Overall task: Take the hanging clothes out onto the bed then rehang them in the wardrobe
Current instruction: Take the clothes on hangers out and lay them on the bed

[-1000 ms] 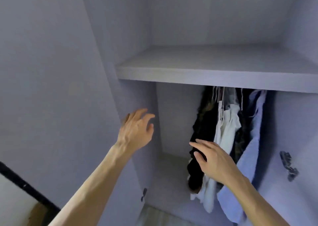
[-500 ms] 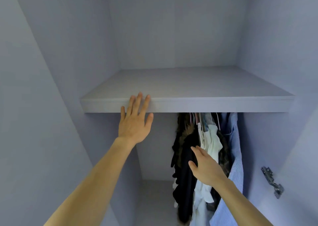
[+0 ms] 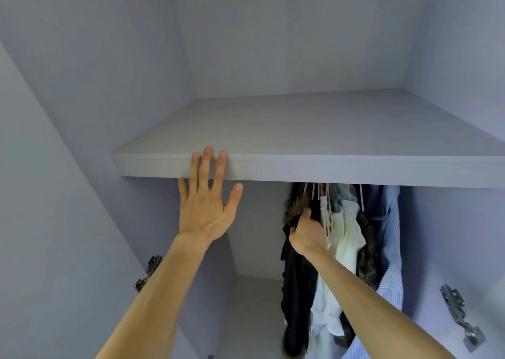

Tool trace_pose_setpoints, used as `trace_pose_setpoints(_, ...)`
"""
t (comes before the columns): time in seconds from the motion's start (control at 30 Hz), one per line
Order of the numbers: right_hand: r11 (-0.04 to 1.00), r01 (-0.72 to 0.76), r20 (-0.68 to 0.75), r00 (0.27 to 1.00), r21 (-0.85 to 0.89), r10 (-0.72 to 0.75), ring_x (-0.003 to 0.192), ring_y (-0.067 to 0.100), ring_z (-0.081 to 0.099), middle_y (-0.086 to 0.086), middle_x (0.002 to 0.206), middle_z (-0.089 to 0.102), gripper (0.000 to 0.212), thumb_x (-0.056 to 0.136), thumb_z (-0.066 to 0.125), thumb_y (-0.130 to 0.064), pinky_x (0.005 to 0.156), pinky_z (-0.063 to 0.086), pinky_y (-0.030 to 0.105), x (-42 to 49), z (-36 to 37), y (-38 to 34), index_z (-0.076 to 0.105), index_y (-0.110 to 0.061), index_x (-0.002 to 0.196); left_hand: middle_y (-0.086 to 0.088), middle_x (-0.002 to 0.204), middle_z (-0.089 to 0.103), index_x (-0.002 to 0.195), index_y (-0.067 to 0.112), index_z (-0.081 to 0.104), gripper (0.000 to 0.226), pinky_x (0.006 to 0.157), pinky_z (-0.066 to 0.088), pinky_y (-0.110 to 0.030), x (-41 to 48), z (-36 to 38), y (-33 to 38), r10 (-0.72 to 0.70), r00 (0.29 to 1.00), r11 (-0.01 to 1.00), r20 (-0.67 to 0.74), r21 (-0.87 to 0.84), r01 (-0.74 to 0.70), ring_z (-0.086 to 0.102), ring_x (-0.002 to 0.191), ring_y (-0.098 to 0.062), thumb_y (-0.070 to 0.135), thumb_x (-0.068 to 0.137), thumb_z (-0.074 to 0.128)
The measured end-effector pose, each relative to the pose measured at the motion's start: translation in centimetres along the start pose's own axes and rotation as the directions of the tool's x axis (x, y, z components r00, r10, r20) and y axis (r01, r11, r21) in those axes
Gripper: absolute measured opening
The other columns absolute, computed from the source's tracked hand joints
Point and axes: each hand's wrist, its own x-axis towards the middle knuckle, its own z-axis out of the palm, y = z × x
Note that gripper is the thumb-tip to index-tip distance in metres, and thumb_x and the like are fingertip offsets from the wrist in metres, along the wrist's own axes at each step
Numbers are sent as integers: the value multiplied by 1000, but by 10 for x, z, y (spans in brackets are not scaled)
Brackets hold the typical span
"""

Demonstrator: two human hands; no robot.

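Left hand (image 3: pixel 205 203): fingers straight and spread, three fingertips (image 3: pixel 208 151) laid over the front edge of the shelf (image 3: pixel 341 168), thumb and little finger below the edge, holding nothing. Palm faces into the wardrobe.

Left side wall carries a metal hinge (image 3: pixel 147 272) low down, beside the left forearm. Between that wall and the clothes, the hanging bay under the shelf stands open down to its floor (image 3: pixel 254 304). The shelf edge runs straight across the view, just above the hanger hooks (image 3: pixel 314 192), which vanish behind it.

Right hand (image 3: pixel 308 233): reaches into the left end of the hanging clothes. Thumb up against the dark garment (image 3: pixel 296 290) just below its fur trim (image 3: pixel 293 205); fingers curled into the fabric and mostly hidden, gripping that garment near the top.

Clothes hang bunched together in the right half of the bay, touching one another: dark garment, then white garment (image 3: pixel 347 235), plaid garment (image 3: pixel 367 254), blue striped shirt (image 3: pixel 392 235). A narrow gap separates the shirt from the right wall. A second hinge (image 3: pixel 461 317) sits on the right door edge.
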Motion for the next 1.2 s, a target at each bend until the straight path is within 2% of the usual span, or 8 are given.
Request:
trace_pose_setpoints(0.13, 939, -99, 160, 986, 329, 48, 71, 29, 71, 15, 84, 67, 67, 87, 54, -3, 68, 62, 45, 15, 5, -3, 22, -14, 145, 11, 163, -25, 155, 39, -18, 71, 122, 8, -56, 0, 2, 3, -20, 1000, 1000, -21, -9, 19, -25, 150, -15, 61, 99, 21)
trace_pose_setpoints(0.27, 675, -225, 280, 960, 703, 28, 62, 18, 65, 9, 91, 60, 74, 92, 55, 6, 68, 62, 36, 14, -8, -6, 26, -25, 152, 10, 165, -21, 155, 40, -17, 71, 122, 10, -58, 0, 2, 5, -31, 999, 1000, -33, 3, 31, -23, 151, -15, 53, 101, 27)
trace_pose_setpoints(0.5, 476, -196, 312, 934, 857, -177, 66, 13, 60, 14, 112, 54, 76, 89, 66, 4, 60, 56, 26, -2, -39, -15, 31, -21, 153, 11, 164, -22, 156, 37, -14, 71, 122, 7, -56, 0, -3, 11, -51, 999, 999, -13, 18, 51, -25, 150, -13, 44, 103, 33)
trace_pose_setpoints(0.7, 510, -157, 350, 885, 846, -308, 59, 13, 59, 10, 99, 53, 68, 89, 68, 1, 59, 54, 27, -53, -38, -8, 41, -27, 145, 17, 162, -26, 154, 43, -16, 72, 122, -2, -50, -7, -20, 22, -101, 992, 992, 81, -61, 106, -21, 150, -9, 38, 104, 36)
trace_pose_setpoints(0.8, 560, -150, 400, 845, 815, -355, 60, 14, 60, 7, 106, 55, 65, 90, 67, -2, 61, 55, 29, -94, -27, -4, 41, -34, 140, 16, 166, -7, 158, 38, 13, 53, 123, 3, -43, -36, -23, 34, -219, 961, 905, 171, -332, 265, 1, 153, -8, 40, 107, 29)
trace_pose_setpoints(0.97, 635, -167, 515, 750, 754, -415, 61, 16, 59, 10, 112, 56, 62, 91, 65, -4, 60, 54, 30, -168, 5, 1, 40, -33, 139, 11, 138, 53, 141, 26, 53, 44, 102, 30, -22, -130, -12, 37, -390, 733, 599, 557, -452, 661, 46, 129, -10, 44, 106, 33)
trace_pose_setpoints(1.07, 673, -180, 595, 661, 717, -458, 62, 20, 58, 10, 102, 55, 58, 90, 66, -5, 60, 54, 34, -220, 27, 4, 44, -31, 137, 13, 93, 65, 119, 20, 66, 31, 78, 45, -25, -183, -11, 30, -462, 670, 551, 581, -404, 730, 59, 87, -8, 39, 103, 46)
trace_pose_setpoints(1.2, 722, -188, 675, 563, 666, -476, 62, 24, 61, 10, 104, 58, 56, 87, 72, -11, 59, 56, 37, -284, 54, 9, 46, -36, 130, 11, 98, 71, 110, 22, 69, 18, 75, 47, -20, -255, -33, 13, -542, 614, 470, 574, -399, 787, 62, 88, -10, 26, 103, 53)
